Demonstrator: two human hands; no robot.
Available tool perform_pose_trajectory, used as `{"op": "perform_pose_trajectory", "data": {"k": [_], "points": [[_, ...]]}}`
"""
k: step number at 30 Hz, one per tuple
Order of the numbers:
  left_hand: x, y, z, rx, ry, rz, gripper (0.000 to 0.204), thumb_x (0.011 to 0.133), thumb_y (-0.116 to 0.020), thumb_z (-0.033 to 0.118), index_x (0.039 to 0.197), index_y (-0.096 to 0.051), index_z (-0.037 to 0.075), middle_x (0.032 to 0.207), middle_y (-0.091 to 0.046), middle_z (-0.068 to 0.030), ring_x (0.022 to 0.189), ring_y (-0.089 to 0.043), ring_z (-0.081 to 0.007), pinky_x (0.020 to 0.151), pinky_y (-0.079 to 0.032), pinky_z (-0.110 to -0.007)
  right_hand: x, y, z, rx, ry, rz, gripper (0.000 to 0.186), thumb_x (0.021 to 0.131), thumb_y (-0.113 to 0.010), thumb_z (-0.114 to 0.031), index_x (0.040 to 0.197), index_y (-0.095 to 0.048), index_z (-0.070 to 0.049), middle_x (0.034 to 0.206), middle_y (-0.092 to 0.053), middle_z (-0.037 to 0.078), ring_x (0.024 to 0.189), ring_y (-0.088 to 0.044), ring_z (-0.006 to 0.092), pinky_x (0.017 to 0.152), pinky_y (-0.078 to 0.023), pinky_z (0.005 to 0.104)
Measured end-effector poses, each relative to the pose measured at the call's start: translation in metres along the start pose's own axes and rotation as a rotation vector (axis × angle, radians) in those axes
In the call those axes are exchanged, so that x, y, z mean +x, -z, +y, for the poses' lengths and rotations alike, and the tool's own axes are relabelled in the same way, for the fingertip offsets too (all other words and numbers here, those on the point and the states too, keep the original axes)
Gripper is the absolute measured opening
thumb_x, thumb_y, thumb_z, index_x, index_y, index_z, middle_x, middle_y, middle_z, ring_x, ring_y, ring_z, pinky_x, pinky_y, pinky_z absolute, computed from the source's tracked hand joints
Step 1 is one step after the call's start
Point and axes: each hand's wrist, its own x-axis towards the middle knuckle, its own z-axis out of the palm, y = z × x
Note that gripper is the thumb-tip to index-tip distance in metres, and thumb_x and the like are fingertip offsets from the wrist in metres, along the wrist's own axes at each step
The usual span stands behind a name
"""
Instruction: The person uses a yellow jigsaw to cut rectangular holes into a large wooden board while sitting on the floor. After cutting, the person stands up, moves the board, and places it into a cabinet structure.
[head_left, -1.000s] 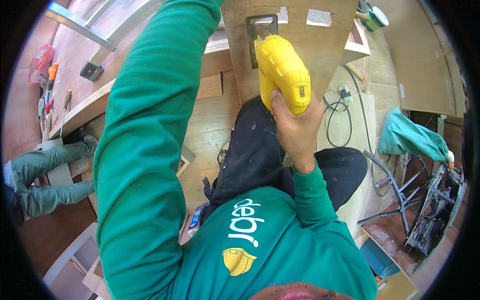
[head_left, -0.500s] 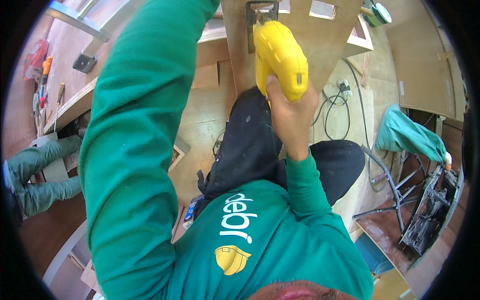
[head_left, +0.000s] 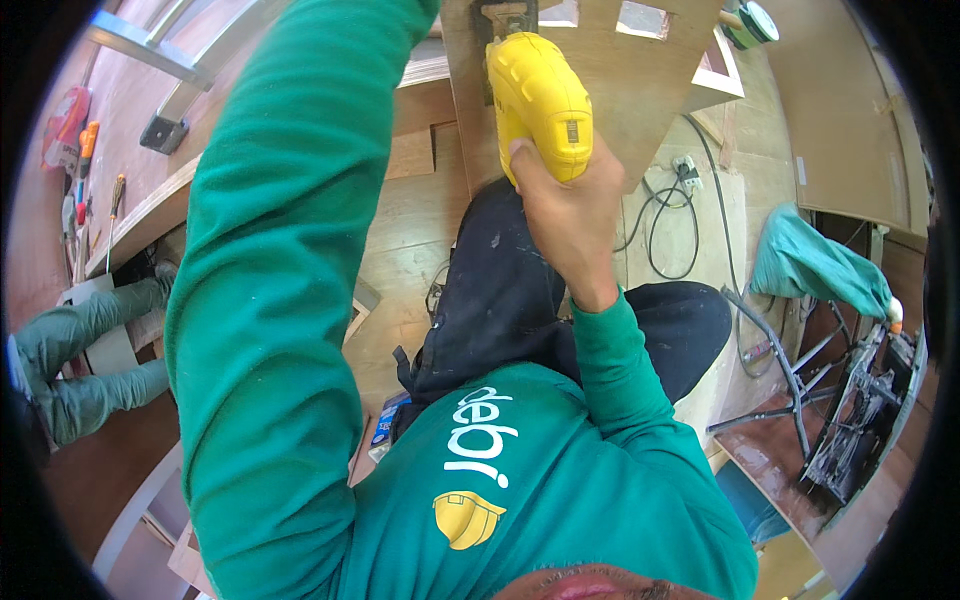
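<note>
My right hand (head_left: 570,220) is closed round the handle of a yellow jigsaw (head_left: 548,98). The saw's dark metal base (head_left: 508,18) rests on a brown wooden board (head_left: 645,105), close to its left edge. Two rectangular openings show in the board to the right of the saw. Below the board's near edge is my knee in dark trousers (head_left: 500,240). My left arm, in a green sleeve (head_left: 280,230), reaches up past the upper edge, so that hand is out of sight. The blade and the cut cannot be made out.
A black cable (head_left: 655,235) coils by a white socket (head_left: 688,172) on the floor at right. Far right stands a dark metal frame (head_left: 795,390) under a turquoise cloth (head_left: 815,260). At left are a screwdriver (head_left: 117,200), a ladder foot (head_left: 163,133) and another person's trousered legs (head_left: 100,300).
The jigsaw, with my right hand round it, has shifted a little left and slightly away from me over the board. My left arm stays stretched out.
</note>
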Motion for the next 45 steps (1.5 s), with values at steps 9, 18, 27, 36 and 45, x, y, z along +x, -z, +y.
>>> {"op": "perform_pose_trajectory", "data": {"k": [9, 18, 27, 36, 45], "points": [[0.005, -0.001, -0.011, 0.051, -0.056, 0.022, 0.066, 0.102, -0.057, 0.067, 0.107, -0.082, 0.007, 0.110, -0.079, -0.0215, 0.110, -0.073, -0.0401, 0.098, -0.054, -0.053, 0.006, 0.000, 0.004, 0.007, 0.089, 0.044, 0.021, 0.089, -0.076, -0.006, 0.108, -0.071, 0.005, 0.090, -0.078, 0.017, 0.081, -0.077, 0.0217, 0.073, -0.058, 0.0356], [0.007, 0.000, -0.009, 0.025, -0.105, 0.025, 0.064, 0.102, -0.059, 0.064, 0.099, -0.082, 0.004, 0.101, -0.079, -0.0216, 0.100, -0.075, -0.0401, 0.093, -0.055, -0.053, 0.002, -0.004, 0.005, -0.041, 0.104, 0.067, 0.021, 0.089, -0.076, -0.006, 0.106, -0.071, 0.005, 0.086, -0.077, 0.018, 0.079, -0.076, 0.0227, 0.072, -0.058, 0.0365], [0.007, 0.008, 0.003, 0.018, -0.059, -0.002, 0.064, 0.104, -0.058, 0.062, 0.097, -0.082, 0.003, 0.100, -0.079, -0.0217, 0.099, -0.075, -0.0405, 0.093, -0.055, -0.053, 0.002, -0.003, -0.003, -0.024, 0.129, 0.063, 0.016, 0.087, -0.077, -0.005, 0.098, -0.067, 0.003, 0.082, -0.074, 0.018, 0.076, -0.077, 0.0275, 0.069, -0.058, 0.0390], [0.012, -0.007, 0.003, 0.004, -0.113, 0.038, 0.064, 0.105, -0.056, 0.063, 0.100, -0.082, 0.004, 0.100, -0.079, -0.0212, 0.099, -0.075, -0.0404, 0.094, -0.055, -0.052, 0.005, 0.001, -0.003, -0.036, 0.147, 0.094, 0.019, 0.087, -0.076, -0.004, 0.100, -0.066, 0.003, 0.087, -0.074, 0.021, 0.080, -0.076, 0.0353, 0.072, -0.059, 0.0413], [0.008, 0.007, 0.003, 0.076, -0.068, -0.010, 0.068, 0.104, -0.055, 0.066, 0.098, -0.082, 0.004, 0.097, -0.079, -0.0220, 0.097, -0.076, -0.0405, 0.090, -0.056, -0.052, 0.003, 0.001, -0.007, -0.044, 0.135, 0.061, 0.021, 0.084, -0.075, -0.003, 0.100, -0.064, 0.004, 0.084, -0.072, 0.023, 0.078, -0.074, 0.0403, 0.070, -0.058, 0.0451]]}}
